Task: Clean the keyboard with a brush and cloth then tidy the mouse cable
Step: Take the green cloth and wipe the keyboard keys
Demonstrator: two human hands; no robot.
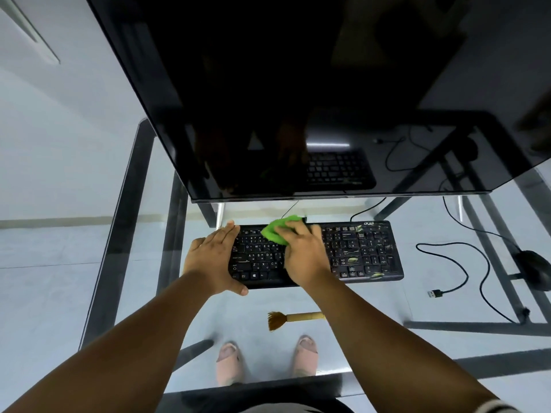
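- Head view, looking down: a person stands at a clear glass worktop (372,308) with a large, dark, switched-off monitor (298,84) leaning over it.
- A flat black plastic keyboard (357,251) lies just in front of the monitor's lower edge, its cable running back under the screen.
- The left hand (213,257) lies flat, fingers straight, on the keyboard's left end, steadying it; its grip closes on nothing.
- The right hand (304,251) presses a crumpled bright green cloth (277,231) onto the upper middle keys, fingers curled over it.
- A small wooden-handled brush with brown bristles (293,318) lies on the glass near the person, well apart from both hands.
- To the right sits a black mouse (533,268); its thin black cable (465,263) sprawls in loose loops, with the plug lying free on the glass.
- My reading: the cloth-wiping step is in hand. Greenish smudges show on the right-hand keys, so the next move likely calls for sliding the cloth rightwards across them while the left hand holds the keyboard firm. The cable looks not yet tidied.
- Readable writing: "acer" in pale letters at the keyboard's top right corner; key legends such as Q, W, E, A, S, D, with smaller second characters too small to read.
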